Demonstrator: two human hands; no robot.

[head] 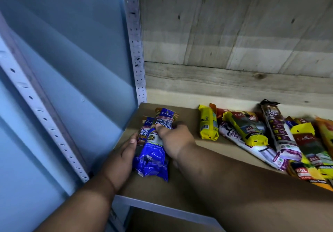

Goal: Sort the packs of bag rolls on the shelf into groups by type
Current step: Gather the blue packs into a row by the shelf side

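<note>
Nearest me, my left hand (124, 157) lies flat-fingered along the left edge of two blue packs (155, 141) marked "Singlet Handle", its thumb resting on the lower one. My right hand (173, 139) curls over the upper pack, thumb pressed on its label, fingers wrapped round its right side. Both packs lie side by side at the left end of the brown shelf (180, 192), beside the perforated metal upright (137, 51). Further right, well apart, I see a yellow pack (208, 125) and a jumbled pile of drawstring packs (281, 138). Behind everything runs the wooden back wall (234, 33).
</note>
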